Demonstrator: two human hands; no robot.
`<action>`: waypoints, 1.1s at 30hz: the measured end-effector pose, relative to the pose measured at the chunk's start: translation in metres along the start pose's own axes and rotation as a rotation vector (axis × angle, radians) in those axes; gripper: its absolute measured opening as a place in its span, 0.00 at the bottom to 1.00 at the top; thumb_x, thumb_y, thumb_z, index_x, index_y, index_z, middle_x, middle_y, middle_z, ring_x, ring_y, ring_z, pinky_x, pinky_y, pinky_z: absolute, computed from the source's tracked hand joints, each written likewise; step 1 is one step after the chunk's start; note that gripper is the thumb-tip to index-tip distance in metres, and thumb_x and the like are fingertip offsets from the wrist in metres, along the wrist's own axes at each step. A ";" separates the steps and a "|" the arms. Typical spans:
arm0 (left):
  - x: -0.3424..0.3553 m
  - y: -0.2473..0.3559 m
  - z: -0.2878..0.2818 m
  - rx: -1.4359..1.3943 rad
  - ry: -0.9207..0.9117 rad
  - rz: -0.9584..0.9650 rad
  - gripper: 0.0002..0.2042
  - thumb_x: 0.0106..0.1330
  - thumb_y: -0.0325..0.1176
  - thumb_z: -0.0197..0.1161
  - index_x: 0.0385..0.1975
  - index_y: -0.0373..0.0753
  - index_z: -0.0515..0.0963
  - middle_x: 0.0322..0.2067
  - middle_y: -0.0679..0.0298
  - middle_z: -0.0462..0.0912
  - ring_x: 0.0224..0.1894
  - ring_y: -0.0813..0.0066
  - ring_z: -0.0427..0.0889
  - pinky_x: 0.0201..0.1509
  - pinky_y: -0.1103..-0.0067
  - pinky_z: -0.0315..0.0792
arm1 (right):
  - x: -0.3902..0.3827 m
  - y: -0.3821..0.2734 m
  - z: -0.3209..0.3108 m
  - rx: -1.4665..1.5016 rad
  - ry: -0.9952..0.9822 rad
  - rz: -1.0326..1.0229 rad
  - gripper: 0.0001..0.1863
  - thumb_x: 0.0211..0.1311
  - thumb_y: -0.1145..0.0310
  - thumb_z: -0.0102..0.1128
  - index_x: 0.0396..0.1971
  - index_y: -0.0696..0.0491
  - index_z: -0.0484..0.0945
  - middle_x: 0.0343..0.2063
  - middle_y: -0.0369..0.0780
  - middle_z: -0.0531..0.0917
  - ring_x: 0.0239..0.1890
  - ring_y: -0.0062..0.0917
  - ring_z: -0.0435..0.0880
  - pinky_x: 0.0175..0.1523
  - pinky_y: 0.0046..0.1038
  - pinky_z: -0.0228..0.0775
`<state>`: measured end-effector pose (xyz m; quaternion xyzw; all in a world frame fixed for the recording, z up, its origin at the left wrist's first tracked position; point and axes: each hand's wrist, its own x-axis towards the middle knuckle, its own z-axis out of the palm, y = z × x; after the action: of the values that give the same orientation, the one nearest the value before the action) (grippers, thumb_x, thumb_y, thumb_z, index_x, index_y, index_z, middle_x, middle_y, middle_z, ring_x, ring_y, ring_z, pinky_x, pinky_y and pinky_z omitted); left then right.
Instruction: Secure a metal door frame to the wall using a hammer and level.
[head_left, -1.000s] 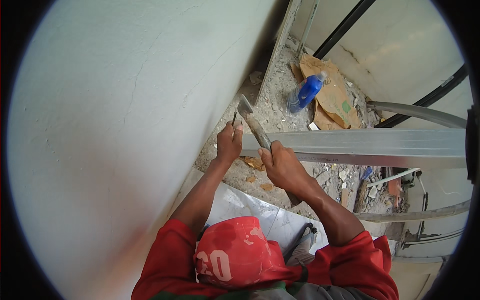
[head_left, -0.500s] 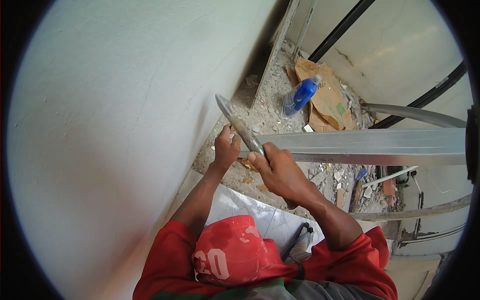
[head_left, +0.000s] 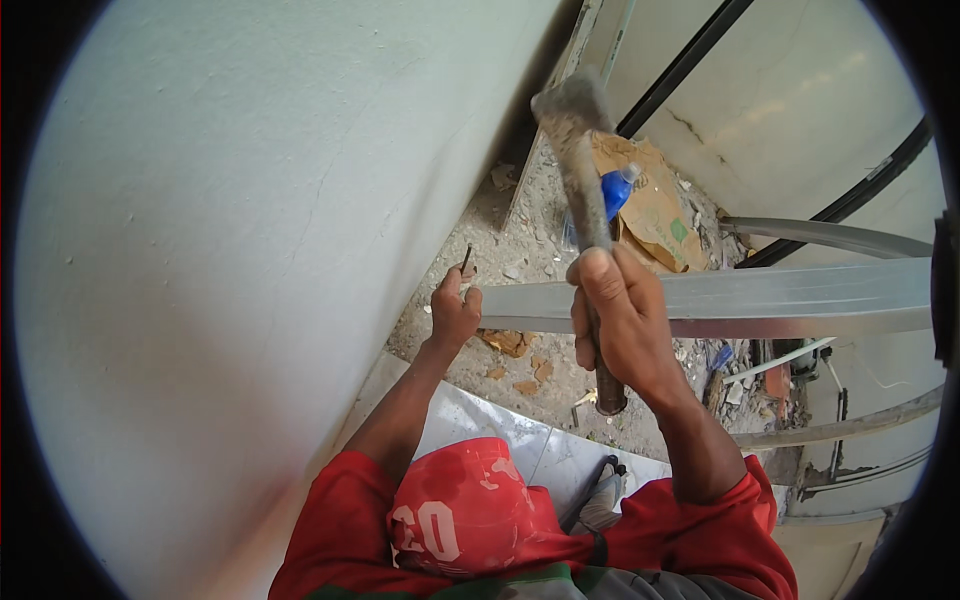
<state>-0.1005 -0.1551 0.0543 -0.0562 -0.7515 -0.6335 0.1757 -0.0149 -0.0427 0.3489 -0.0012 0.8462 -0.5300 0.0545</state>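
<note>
A thin dark nail sticks up from the pinched fingers of my left hand, close to the white wall. Right beside that hand is the left end of a long grey metal beam. My right hand is wrapped round the handle of a worn hatchet-like tool, raised above the beam. Its broad, flat head points up and away from me; the handle's dark lower end shows below my fist. The tool covers part of a blue bottle lying behind it.
A large white wall fills the left side. Torn brown paper lies on the rubble-strewn floor. Black pipes slant along the far right wall. Pale floor tiles and a red cap are nearest.
My right hand has lifted and shifted right, swinging the tool upright, away from the left hand. The nail in my left fingers now shows clearly; that hand has hardly moved.
</note>
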 end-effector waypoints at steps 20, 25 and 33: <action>-0.002 -0.001 0.016 -0.058 -0.006 0.055 0.18 0.51 0.25 0.50 0.43 0.27 0.73 0.39 0.43 0.79 0.43 0.48 0.79 0.51 0.64 0.72 | 0.014 0.069 0.021 -0.189 -0.172 0.328 0.25 0.69 0.48 0.44 0.27 0.58 0.69 0.13 0.37 0.71 0.10 0.18 0.71 0.15 0.22 0.61; -0.002 -0.004 0.005 0.010 -0.002 0.008 0.19 0.50 0.24 0.50 0.44 0.27 0.73 0.39 0.45 0.79 0.44 0.48 0.79 0.52 0.66 0.71 | 0.004 -0.026 -0.005 0.077 0.057 -0.170 0.26 0.69 0.46 0.44 0.26 0.57 0.67 0.09 0.34 0.69 0.10 0.16 0.70 0.14 0.20 0.58; -0.006 -0.001 0.012 -0.047 -0.012 0.014 0.21 0.48 0.23 0.49 0.46 0.27 0.72 0.41 0.44 0.78 0.47 0.47 0.77 0.54 0.66 0.70 | -0.003 0.092 0.024 -0.347 -0.382 0.488 0.28 0.68 0.47 0.46 0.27 0.62 0.68 0.13 0.42 0.74 0.11 0.24 0.75 0.20 0.31 0.69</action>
<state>-0.0971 -0.1426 0.0499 -0.0694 -0.7369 -0.6495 0.1740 -0.0048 -0.0238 0.2566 0.0925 0.8735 -0.3399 0.3360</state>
